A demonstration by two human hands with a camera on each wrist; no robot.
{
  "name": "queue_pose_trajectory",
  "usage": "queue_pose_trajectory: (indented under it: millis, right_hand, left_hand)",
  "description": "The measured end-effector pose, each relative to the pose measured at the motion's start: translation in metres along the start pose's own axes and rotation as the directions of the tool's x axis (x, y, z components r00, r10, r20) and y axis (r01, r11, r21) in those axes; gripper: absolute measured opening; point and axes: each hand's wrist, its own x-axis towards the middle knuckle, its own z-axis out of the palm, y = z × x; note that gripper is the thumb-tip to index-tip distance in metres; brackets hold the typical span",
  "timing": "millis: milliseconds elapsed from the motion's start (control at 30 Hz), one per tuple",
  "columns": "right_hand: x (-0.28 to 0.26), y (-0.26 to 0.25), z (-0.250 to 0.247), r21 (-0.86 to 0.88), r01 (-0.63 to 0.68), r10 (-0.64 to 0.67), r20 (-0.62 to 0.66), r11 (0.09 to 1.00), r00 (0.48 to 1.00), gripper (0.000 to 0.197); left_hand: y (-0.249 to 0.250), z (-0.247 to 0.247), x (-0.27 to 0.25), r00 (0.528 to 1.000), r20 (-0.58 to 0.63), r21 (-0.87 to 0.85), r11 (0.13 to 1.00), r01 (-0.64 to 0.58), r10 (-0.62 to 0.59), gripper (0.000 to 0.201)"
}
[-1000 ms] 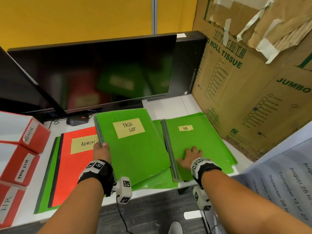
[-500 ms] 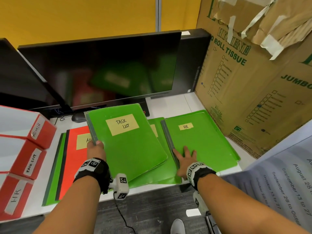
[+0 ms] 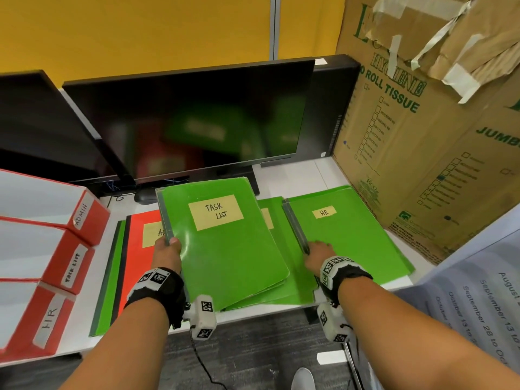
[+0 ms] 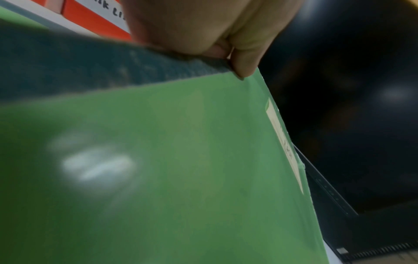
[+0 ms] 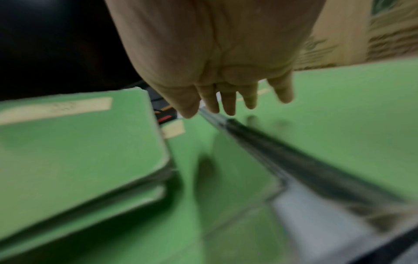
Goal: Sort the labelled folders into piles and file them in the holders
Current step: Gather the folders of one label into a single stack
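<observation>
My left hand (image 3: pixel 168 249) (image 4: pixel 228 55) pinches the grey spine of a green folder labelled TASK LIST (image 3: pixel 222 240) (image 4: pixel 181 160), lifted and tilted above more green folders (image 3: pixel 284 288). My right hand (image 3: pixel 318 253) (image 5: pixel 228 100) lies with straight fingers at the spine of the green folder labelled HR (image 3: pixel 349 235) (image 5: pixel 353 110) on the desk. Left of them lies a red folder labelled ADMIN (image 3: pixel 138 249) on a green one. Three red holders stand at the left: ADMIN (image 3: pixel 84 218), TASK LIST (image 3: pixel 71 268) and HR (image 3: pixel 49 319).
Two dark monitors (image 3: pixel 191 116) stand close behind the folders. A large cardboard box (image 3: pixel 427 122) walls off the right side. The white desk (image 3: pixel 292 178) ends just before my wrists, and a printed sheet (image 3: pixel 478 299) hangs at the lower right.
My left hand has lifted the TASK LIST folder and carried it leftward over the ADMIN folder. My right hand slid left across the HR folder to its spine.
</observation>
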Motion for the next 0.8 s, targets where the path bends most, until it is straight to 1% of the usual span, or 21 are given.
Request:
queue_pose_trajectory:
  millis: [33,100,133,200,267,400,433,500,533,567,633,700,767,800]
  right_hand:
    - [-0.006,-0.013,-0.001,0.083,0.069,-0.068,-0.018,0.994,0.998,0.052]
    - [-0.020,-0.036,-0.002,0.238,0.157,-0.152,-0.037,0.959,0.988,0.058]
    - [-0.024,-0.043,-0.002,0.301,0.174,-0.170,-0.037,0.938,0.985,0.061]
    - [-0.032,-0.055,-0.002,0.429,0.192,-0.192,-0.045,0.883,0.980,0.065]
    - [-0.037,-0.063,-0.002,0.501,0.198,-0.180,-0.084,0.842,0.980,0.062]
    - [-0.039,-0.075,-0.001,0.508,0.183,-0.106,-0.177,0.841,0.978,0.055]
    - [-0.039,-0.077,0.000,0.511,0.175,-0.089,-0.188,0.841,0.978,0.053]
    - [-0.039,-0.081,0.002,0.512,0.159,-0.065,-0.198,0.844,0.978,0.051]
    - [-0.038,-0.082,0.004,0.510,0.153,-0.052,-0.206,0.847,0.977,0.049]
    - [-0.038,-0.084,0.006,0.508,0.140,-0.036,-0.210,0.850,0.977,0.048]
    - [-0.037,-0.084,0.011,0.516,0.110,-0.001,-0.208,0.850,0.978,0.046]
    - [-0.033,-0.081,0.015,0.535,0.079,0.033,-0.195,0.841,0.980,0.051]
    - [-0.031,-0.076,0.020,0.521,0.068,0.043,-0.197,0.851,0.979,0.060]
    - [-0.029,-0.075,0.023,0.494,0.066,0.045,-0.209,0.867,0.977,0.059]
  left_hand:
    - [-0.003,-0.001,0.002,1.000,0.018,-0.011,1.000,-0.007,0.007,0.041]
    - [-0.017,-0.002,0.019,0.999,0.034,-0.035,0.999,-0.002,0.003,0.046]
    - [-0.027,-0.003,0.029,0.999,0.044,-0.048,0.999,0.006,-0.004,0.046]
    - [-0.042,-0.003,0.043,0.997,0.079,-0.076,0.997,0.015,-0.009,0.037]
    - [-0.035,-0.008,0.030,0.996,0.085,-0.082,0.996,0.018,-0.011,0.030]
    - [-0.062,-0.018,0.060,0.996,0.074,-0.060,0.997,0.052,-0.048,0.047]
    - [-0.066,-0.022,0.066,0.997,0.065,-0.051,0.998,0.046,-0.042,0.044]
    - [-0.045,-0.033,0.039,1.000,0.023,0.017,1.000,0.020,-0.020,0.032]
    - [-0.033,-0.037,0.025,1.000,-0.003,0.028,1.000,-0.008,0.008,0.030]
    - [-0.029,-0.041,0.021,0.999,-0.018,0.034,0.999,-0.033,0.034,0.030]
    - [-0.027,-0.048,0.021,0.997,-0.059,0.104,0.993,-0.049,0.056,0.030]
    - [-0.027,-0.059,0.025,0.989,-0.126,0.109,0.992,-0.060,0.074,0.034]
    - [-0.026,-0.072,0.029,0.979,-0.198,0.083,0.996,-0.041,0.057,0.036]
    - [-0.028,-0.080,0.033,0.972,-0.232,0.085,0.996,-0.023,0.042,0.037]
